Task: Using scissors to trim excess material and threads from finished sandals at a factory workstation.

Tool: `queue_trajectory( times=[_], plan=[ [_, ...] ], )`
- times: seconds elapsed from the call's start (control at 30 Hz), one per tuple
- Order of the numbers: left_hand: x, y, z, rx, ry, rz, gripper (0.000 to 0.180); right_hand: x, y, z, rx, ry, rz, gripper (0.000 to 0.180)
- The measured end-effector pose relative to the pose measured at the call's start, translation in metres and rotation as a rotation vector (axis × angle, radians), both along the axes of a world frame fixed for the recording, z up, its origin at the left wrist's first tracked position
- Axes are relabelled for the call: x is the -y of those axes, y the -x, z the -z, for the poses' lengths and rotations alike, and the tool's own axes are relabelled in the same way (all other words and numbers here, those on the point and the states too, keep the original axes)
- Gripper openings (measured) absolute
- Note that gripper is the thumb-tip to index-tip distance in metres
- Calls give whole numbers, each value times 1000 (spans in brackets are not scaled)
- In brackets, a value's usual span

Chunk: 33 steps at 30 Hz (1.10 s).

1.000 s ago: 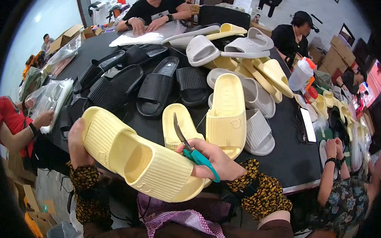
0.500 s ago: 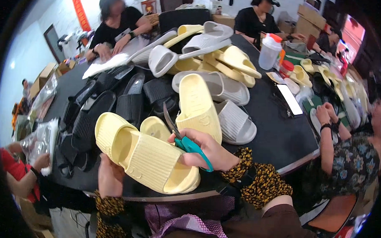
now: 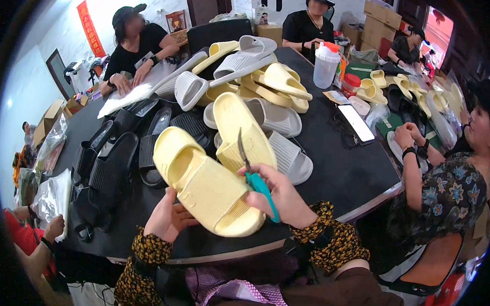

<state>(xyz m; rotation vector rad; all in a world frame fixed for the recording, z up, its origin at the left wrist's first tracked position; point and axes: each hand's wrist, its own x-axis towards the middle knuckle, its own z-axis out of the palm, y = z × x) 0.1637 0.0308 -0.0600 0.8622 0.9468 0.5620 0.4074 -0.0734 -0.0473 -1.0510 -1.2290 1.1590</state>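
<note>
Two pale yellow slide slippers (image 3: 208,192), pressed together with their ribbed straps showing, are held over the table's near edge. My left hand (image 3: 168,218) is closed on their left side, the thumb along the edge and fingers underneath. In my right hand (image 3: 286,200) is a pair of scissors (image 3: 264,190) with teal handles, blades pointing up and away. The right thumb also touches the open end of the near slipper. Just behind them lies another yellow slide (image 3: 240,120), next to grey slides (image 3: 289,157).
Black slides (image 3: 115,159) cover the left of the dark table (image 3: 336,172); grey and yellow ones are heaped at the back. A phone (image 3: 355,123), a shaker bottle (image 3: 325,67) and a red-lidded jar (image 3: 350,85) stand to the right. Several co-workers sit around the table.
The yellow slippers have moved right and slightly up, turning a little in my hands. The scissors have shifted right with my right hand. My view has swung slightly.
</note>
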Motion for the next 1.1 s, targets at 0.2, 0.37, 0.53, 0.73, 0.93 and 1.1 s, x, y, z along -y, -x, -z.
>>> queue_trajectory(
  times=[0.2,0.37,0.53,0.73,0.93,1.1],
  plan=[
    [-2,-35,-3,-5,-60,25,47,13,-19,-3,-27,-71,157,45],
    [-16,-62,5,24,-61,109,53,21,-31,-11,76,-71,327,42],
    [-26,-74,2,38,-31,112,57,12,-37,-6,31,-103,355,41],
    [-40,-82,10,121,-29,134,65,4,-33,-15,17,-112,376,38],
    [-40,-103,-1,172,86,234,70,-1,-43,-19,167,-194,504,39],
    [-44,-122,9,303,129,265,84,-6,-34,-31,155,-271,557,39]
  ],
)
